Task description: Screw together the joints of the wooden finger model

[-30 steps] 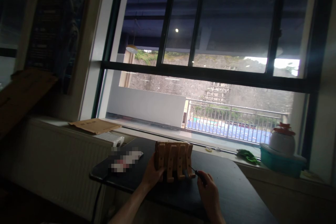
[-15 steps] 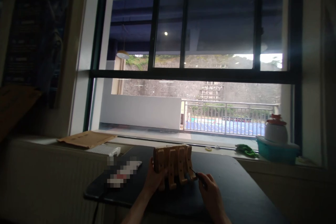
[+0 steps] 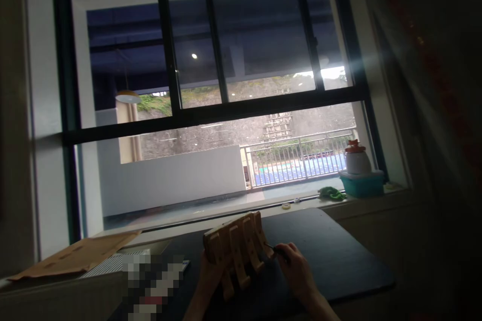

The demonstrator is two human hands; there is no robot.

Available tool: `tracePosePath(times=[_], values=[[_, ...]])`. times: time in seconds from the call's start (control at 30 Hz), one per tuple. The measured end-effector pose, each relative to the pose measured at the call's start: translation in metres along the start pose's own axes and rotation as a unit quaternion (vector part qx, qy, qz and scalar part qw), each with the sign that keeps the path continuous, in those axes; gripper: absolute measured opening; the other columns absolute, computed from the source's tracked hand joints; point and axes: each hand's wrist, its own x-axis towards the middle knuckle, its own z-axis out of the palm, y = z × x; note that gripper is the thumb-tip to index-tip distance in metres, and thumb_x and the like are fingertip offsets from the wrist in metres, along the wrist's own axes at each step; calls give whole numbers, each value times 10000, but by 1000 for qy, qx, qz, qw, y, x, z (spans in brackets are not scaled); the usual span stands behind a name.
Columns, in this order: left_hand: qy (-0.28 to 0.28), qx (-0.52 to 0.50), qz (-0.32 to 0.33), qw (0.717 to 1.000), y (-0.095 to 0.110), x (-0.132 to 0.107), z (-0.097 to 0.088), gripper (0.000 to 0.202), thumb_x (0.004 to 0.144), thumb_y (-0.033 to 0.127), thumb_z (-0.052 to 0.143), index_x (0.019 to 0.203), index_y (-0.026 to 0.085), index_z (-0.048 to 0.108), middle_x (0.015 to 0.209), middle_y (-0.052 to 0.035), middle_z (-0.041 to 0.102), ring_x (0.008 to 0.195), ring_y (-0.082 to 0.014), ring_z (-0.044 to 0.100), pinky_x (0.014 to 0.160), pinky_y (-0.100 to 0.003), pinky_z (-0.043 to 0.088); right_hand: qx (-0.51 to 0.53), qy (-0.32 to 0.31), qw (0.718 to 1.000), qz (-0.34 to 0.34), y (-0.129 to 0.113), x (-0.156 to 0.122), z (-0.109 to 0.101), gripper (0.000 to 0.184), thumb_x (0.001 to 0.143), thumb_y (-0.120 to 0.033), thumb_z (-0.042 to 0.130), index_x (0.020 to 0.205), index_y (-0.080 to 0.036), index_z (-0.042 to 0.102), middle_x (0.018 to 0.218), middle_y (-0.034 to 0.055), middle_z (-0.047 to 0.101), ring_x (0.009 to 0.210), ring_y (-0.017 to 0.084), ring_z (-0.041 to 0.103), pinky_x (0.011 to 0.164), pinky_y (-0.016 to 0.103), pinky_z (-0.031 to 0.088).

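Observation:
A wooden hook rack (image 3: pixel 236 243), a board with several curved wooden hooks fixed across it, tilts up above the dark table (image 3: pixel 339 246). My left hand (image 3: pixel 210 272) is closed round its left end, the fingers partly hidden behind the wood. My right hand (image 3: pixel 296 267) is closed on the dark handle of a thin-shafted tool that looks like a screwdriver (image 3: pixel 280 252). The tool's tip points at the lower part of the rightmost hook; whether it sits in a hole there is too small to tell. Small dark dots, perhaps holes or screws, mark the hooks.
On the table's left lies a blurred-out flat item (image 3: pixel 158 283). A brown envelope (image 3: pixel 81 255) rests on the sill at left. Along the sill at right are a tape roll (image 3: pixel 286 206), a green cloth (image 3: pixel 331 193), and a teal box (image 3: pixel 362 184) carrying a white jar (image 3: pixel 357 161).
The camera view has turned right and tilted, so the window and table appear shifted left and slanted. Both hands keep their hold, with the tool still at the rightmost hook.

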Motion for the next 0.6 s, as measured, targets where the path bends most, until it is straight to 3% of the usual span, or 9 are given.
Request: tracePosePath(times=[0.2,0.33,0.53,0.6], values=[[-59,-41,29,997,-2,-4,-14,466,499,232,798,873,173,526,815,-37,667,839,-283,659,679,-337,553,-43,14,999,-25,-13,-3,-3,170,817,-187,444,902,-220,588,886,32,632,784,165,626,714,252,447],[-33,-36,24,999,-5,-3,-16,512,469,267,804,886,154,529,788,-36,654,791,-277,665,655,-343,549,-96,-14,995,-12,-22,-4,-8,165,840,-218,442,915,-228,589,903,23,662,812,167,635,713,248,421],[-28,-38,36,998,-19,1,-8,538,490,302,793,936,147,534,804,-33,642,777,-256,663,655,-337,540,-131,-20,989,58,-19,-4,-9,310,919,-321,332,776,-223,589,691,31,684,680,215,659,580,280,375],[-29,-41,40,998,-23,3,-8,553,492,297,786,956,148,524,823,-36,637,804,-262,658,671,-341,539,-139,-21,988,68,-21,-3,-9,264,905,-330,365,828,-228,595,710,29,691,702,222,664,585,281,370]])
